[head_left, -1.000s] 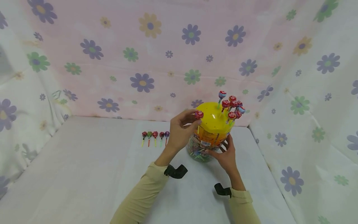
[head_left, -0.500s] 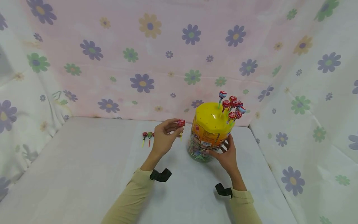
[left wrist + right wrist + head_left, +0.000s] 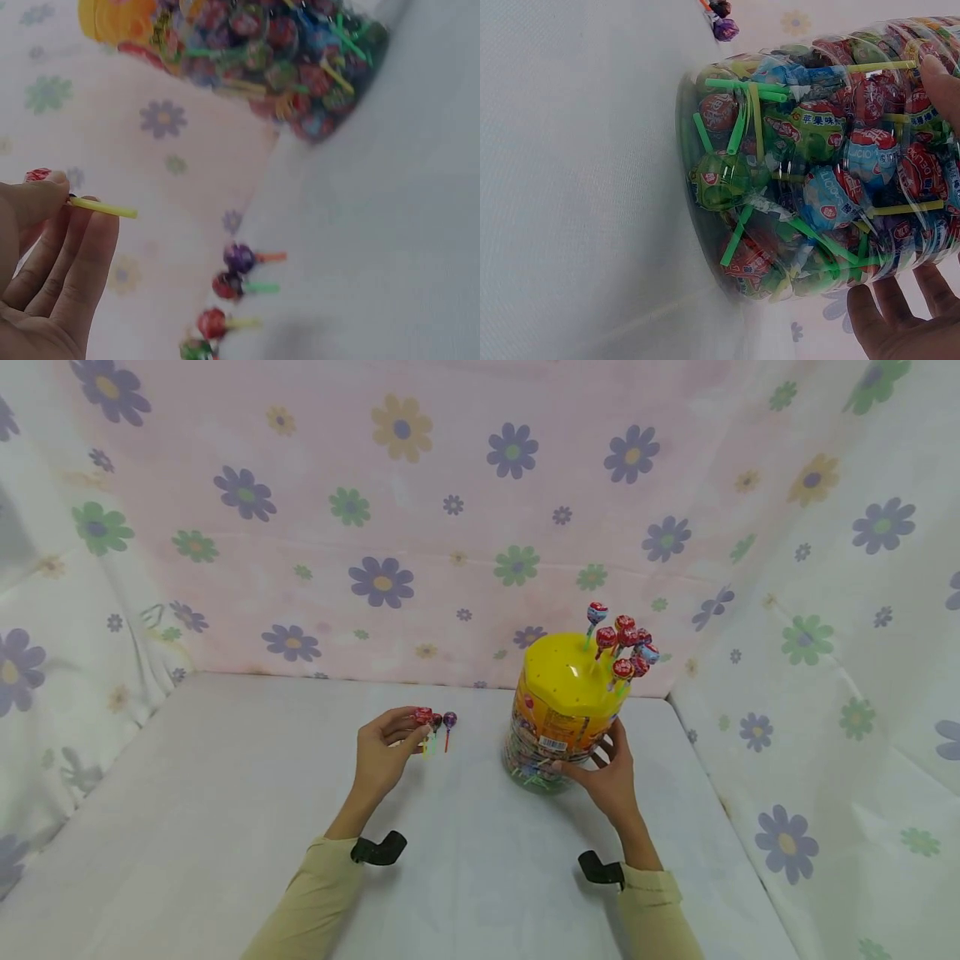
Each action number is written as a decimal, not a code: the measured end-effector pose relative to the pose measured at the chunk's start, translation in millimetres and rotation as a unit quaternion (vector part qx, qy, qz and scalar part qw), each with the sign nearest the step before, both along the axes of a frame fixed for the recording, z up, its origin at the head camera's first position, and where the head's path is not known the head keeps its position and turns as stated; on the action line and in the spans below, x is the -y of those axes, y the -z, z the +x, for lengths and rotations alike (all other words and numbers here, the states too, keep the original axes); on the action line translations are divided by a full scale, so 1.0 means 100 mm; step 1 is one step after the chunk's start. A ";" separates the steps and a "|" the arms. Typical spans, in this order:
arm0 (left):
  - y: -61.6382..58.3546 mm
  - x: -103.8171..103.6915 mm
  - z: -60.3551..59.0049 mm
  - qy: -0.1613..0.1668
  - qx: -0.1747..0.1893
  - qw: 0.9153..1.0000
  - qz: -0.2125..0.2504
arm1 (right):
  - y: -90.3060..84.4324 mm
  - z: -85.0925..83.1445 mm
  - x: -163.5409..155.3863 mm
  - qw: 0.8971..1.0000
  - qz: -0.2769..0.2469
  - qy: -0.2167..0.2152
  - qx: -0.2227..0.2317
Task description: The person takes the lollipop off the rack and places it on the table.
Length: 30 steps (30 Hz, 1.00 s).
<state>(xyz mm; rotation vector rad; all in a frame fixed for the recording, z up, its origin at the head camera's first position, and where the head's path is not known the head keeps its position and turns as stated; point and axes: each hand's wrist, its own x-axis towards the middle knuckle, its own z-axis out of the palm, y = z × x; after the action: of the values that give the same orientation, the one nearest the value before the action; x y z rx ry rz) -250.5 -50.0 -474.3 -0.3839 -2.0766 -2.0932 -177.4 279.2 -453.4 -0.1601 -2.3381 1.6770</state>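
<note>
A red-wrapped lollipop (image 3: 422, 716) is pinched by my left hand (image 3: 378, 758), left of the jar; its yellow stick (image 3: 105, 208) sticks out past the fingertips in the left wrist view. Right beside it in the head view are a dark red lollipop (image 3: 437, 721) and a purple lollipop (image 3: 450, 720), part of a row on the table; the hand hides the others. My right hand (image 3: 609, 781) grips the side of a clear jar (image 3: 829, 165) full of wrapped lollipops. Several lollipops (image 3: 626, 638) stand upright in the right part of its yellow lid (image 3: 555, 664).
The white-covered table (image 3: 225, 810) runs back to a flowered cloth backdrop (image 3: 435, 518), with another flowered cloth (image 3: 817, 693) along the right. A red lollipop (image 3: 212, 322) and a green lollipop (image 3: 196, 349) of the row show in the left wrist view.
My left hand has moved left and down, away from the jar lid to the row, carrying the red lollipop. My right hand and the jar have stayed in place.
</note>
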 end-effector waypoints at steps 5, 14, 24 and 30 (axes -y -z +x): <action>0.16 0.25 -0.04 -0.023 0.037 0.999 -0.024 | 0.00 0.00 -0.01 1.000 0.002 -0.002 -0.008; 0.36 0.49 -0.15 -0.058 0.080 0.994 -0.054 | 0.01 0.01 0.00 1.000 0.006 -0.004 -0.011; 0.43 0.62 -0.35 -0.090 0.095 0.984 -0.117 | -0.01 0.01 0.01 1.000 0.004 0.002 0.006; 0.48 0.71 -0.55 -0.083 0.102 0.977 -0.168 | -0.02 0.01 0.00 1.000 0.001 -0.001 0.004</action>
<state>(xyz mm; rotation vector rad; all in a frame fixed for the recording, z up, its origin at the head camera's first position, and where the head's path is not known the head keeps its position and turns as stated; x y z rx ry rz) -305.8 -120.9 -522.8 -0.0313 -2.4913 -1.7525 -176.6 279.1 -451.4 -0.1636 -2.3467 1.6788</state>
